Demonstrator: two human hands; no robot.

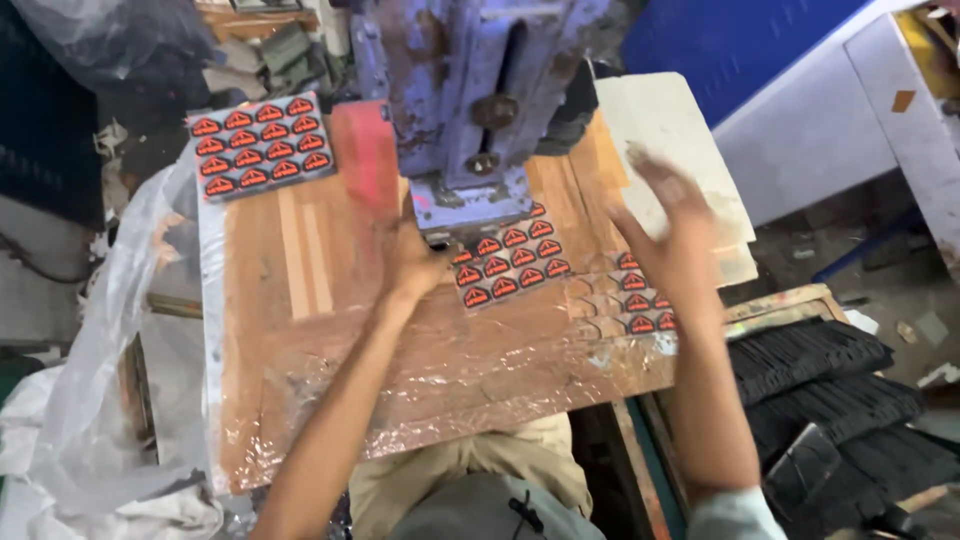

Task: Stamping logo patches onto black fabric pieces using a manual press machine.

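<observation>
A sheet of red-and-black badge-shaped labels point(510, 262) lies on a plastic-wrapped wooden board point(330, 340), partly under the foot of a worn blue press point(470, 110). My left hand point(412, 255) rests at that sheet's left edge, right by the press foot, fingers curled; whether it pinches the sheet is unclear. My right hand point(672, 235) hovers, blurred, fingers spread, above a second sheet point(625, 300) with several labels cut out. A red block point(366, 155) stands beside the press.
A full label sheet point(262, 143) lies at the board's far left corner. A pale board point(672, 130) sits behind my right hand. Stacked black strips point(830, 390) are at the lower right, crumpled clear plastic point(90, 400) hangs at the left, and a blue panel point(740, 40) stands behind.
</observation>
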